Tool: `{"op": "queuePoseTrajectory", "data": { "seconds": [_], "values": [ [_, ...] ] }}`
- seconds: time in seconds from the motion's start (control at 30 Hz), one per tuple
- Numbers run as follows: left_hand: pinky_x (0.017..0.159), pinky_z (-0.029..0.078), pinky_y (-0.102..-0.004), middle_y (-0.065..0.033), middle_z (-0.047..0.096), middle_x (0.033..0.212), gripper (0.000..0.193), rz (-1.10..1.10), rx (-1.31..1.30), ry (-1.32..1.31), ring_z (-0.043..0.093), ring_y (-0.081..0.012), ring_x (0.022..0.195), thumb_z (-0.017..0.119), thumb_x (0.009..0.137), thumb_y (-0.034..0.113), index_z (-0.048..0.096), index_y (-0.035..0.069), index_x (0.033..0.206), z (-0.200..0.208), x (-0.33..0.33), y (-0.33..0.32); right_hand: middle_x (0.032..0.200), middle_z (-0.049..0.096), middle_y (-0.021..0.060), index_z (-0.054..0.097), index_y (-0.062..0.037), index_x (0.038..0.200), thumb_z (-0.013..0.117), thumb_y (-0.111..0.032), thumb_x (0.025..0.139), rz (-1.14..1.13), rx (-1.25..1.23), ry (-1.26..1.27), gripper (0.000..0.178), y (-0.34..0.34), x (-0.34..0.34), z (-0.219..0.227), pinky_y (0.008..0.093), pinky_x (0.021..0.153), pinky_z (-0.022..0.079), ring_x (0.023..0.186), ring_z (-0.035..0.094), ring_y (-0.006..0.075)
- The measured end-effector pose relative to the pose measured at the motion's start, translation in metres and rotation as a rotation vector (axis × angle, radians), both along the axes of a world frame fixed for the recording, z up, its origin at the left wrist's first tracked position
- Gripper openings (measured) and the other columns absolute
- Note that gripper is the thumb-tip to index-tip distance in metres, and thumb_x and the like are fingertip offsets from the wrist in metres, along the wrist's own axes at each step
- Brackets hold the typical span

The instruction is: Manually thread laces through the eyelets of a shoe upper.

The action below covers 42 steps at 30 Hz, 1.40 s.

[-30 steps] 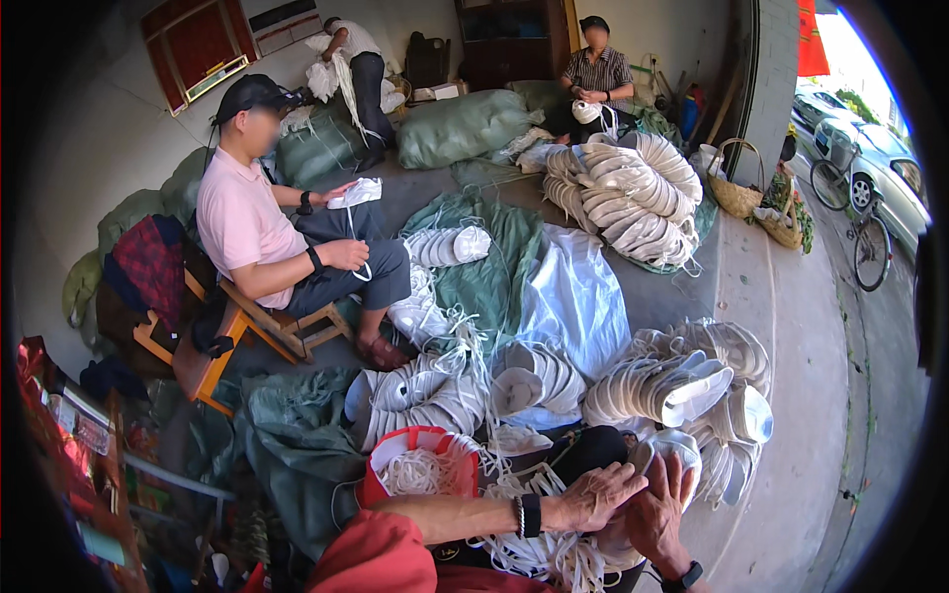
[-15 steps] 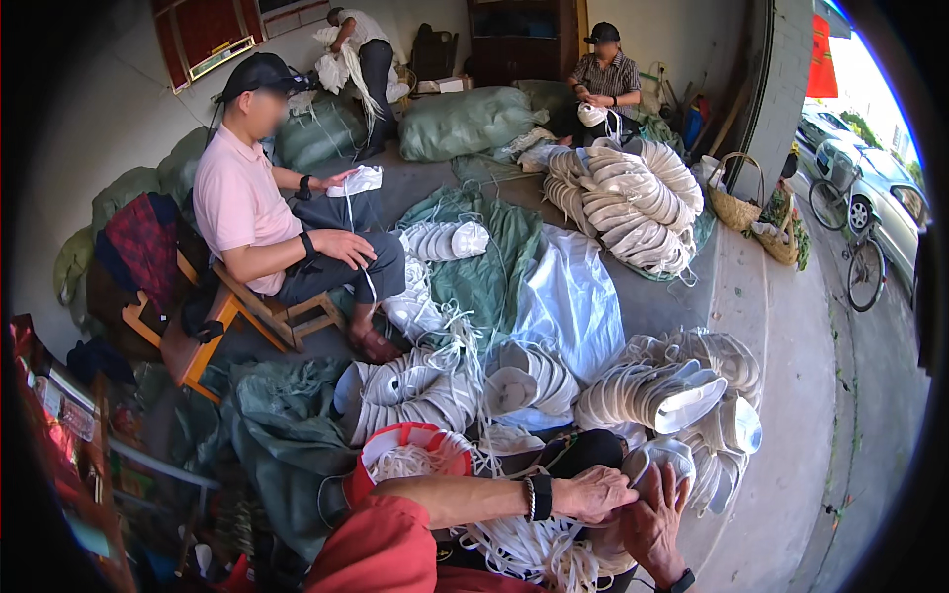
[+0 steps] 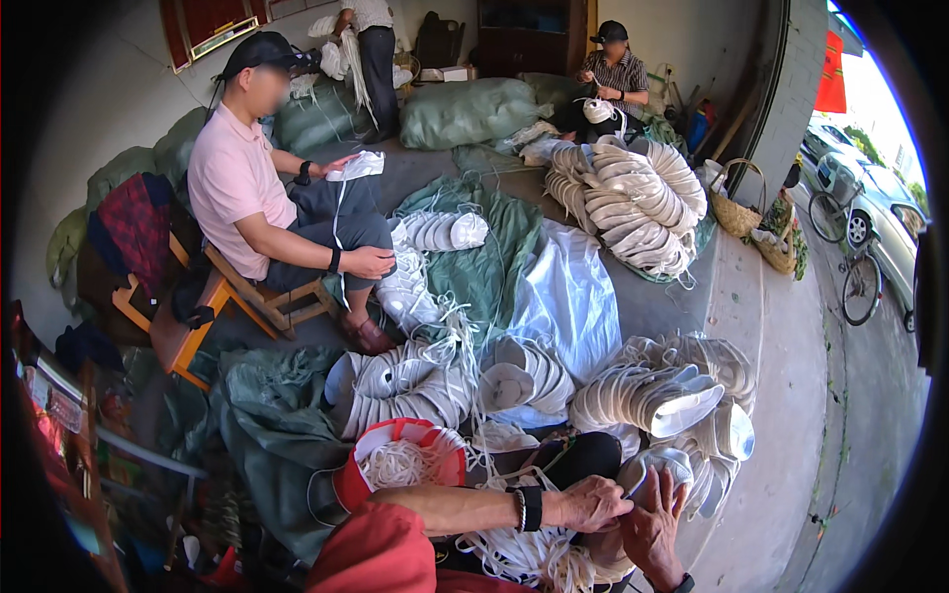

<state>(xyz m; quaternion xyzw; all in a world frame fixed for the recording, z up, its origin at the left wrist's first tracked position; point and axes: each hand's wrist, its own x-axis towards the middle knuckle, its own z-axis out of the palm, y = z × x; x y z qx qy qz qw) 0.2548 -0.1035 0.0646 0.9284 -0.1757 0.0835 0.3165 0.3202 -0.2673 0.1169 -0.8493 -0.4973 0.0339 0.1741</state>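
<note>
My left hand (image 3: 593,504) is closed in a pinch at the near edge of a pale shoe upper (image 3: 660,461); what its fingertips hold is too small to make out. My right hand (image 3: 654,524) grips that upper, its fingers stretched over the surface and its thumb side close to my left fingertips. Beneath my wrists lies a loose heap of white laces (image 3: 534,549) across my lap. A red-rimmed bucket (image 3: 352,482) holding more white laces stands left of my forearm. Just beyond my hands are nested stacks of uppers (image 3: 647,400).
A co-worker in a pink shirt (image 3: 237,178) sits at left holding a white upper (image 3: 358,166). Farther back are another seated person (image 3: 615,79), a standing person (image 3: 374,49) and stuffed green sacks (image 3: 470,119). Baskets (image 3: 736,210) and a bicycle (image 3: 862,282) are at right.
My hands keep nearly the same hold on the upper. The pink-shirted co-worker's nearer hand has shifted to the knee. The seated person at the back has raised a hand. The view has shifted slightly.
</note>
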Motion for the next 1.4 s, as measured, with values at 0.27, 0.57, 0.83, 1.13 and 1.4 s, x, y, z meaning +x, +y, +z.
{"op": "queuePoseTrajectory", "data": {
  "seconds": [0.27,0.57,0.83,1.13,1.4],
  "values": [
    [0.067,0.051,-0.0433,-0.0181,0.061,0.075,0.023,-0.005,-0.027,0.014,0.063,-0.0344,0.075,0.066,0.077,0.025,0.058,0.004,0.083,-0.001,-0.001,-0.001,0.142,0.036,0.0234,0.070,-0.0042,0.076,0.070,-0.013,0.065,0.001,0.002,0.047,0.014,0.005,0.004,0.002,0.0617,0.108,0.009,0.135,0.026,0.0441],
    [0.064,0.050,-0.0424,-0.0171,0.060,0.076,0.022,-0.020,-0.053,0.012,0.062,-0.0334,0.073,0.064,0.079,0.025,0.058,0.004,0.081,0.002,-0.005,0.002,0.139,0.037,0.0246,0.067,0.0011,0.077,0.067,-0.018,0.067,0.050,0.001,-0.059,0.021,0.009,0.006,-0.005,0.0629,0.106,0.010,0.134,0.026,0.0450],
    [0.062,0.049,-0.0419,-0.0174,0.059,0.073,0.021,-0.013,-0.101,-0.075,0.061,-0.0340,0.070,0.061,0.081,0.023,0.058,0.002,0.079,-0.008,-0.005,-0.005,0.131,0.040,0.0280,0.056,0.0067,0.082,0.060,-0.013,0.072,-0.016,0.091,-0.141,0.022,0.009,0.007,-0.012,0.0611,0.105,0.018,0.130,0.031,0.0461],
    [0.071,0.048,-0.0411,-0.0137,0.057,0.084,0.026,0.089,-0.219,-0.059,0.060,-0.0339,0.081,0.066,0.080,0.022,0.055,0.003,0.094,0.026,-0.004,-0.013,0.126,0.045,0.0291,0.047,0.0009,0.082,0.048,0.005,0.081,-0.198,0.470,-0.026,0.005,-0.022,0.016,0.052,0.0515,0.101,0.033,0.120,0.043,0.0454],
    [0.066,0.045,-0.0379,-0.0160,0.054,0.073,0.017,-0.050,-0.601,0.132,0.059,-0.0343,0.072,0.058,0.090,0.014,0.055,-0.001,0.084,0.066,0.014,-0.038,0.115,0.054,0.0254,0.052,0.0020,0.085,0.053,-0.001,0.083,-0.114,0.626,0.220,0.004,-0.040,0.001,0.055,0.0410,0.088,0.044,0.110,0.053,0.0384]
  ]
}}
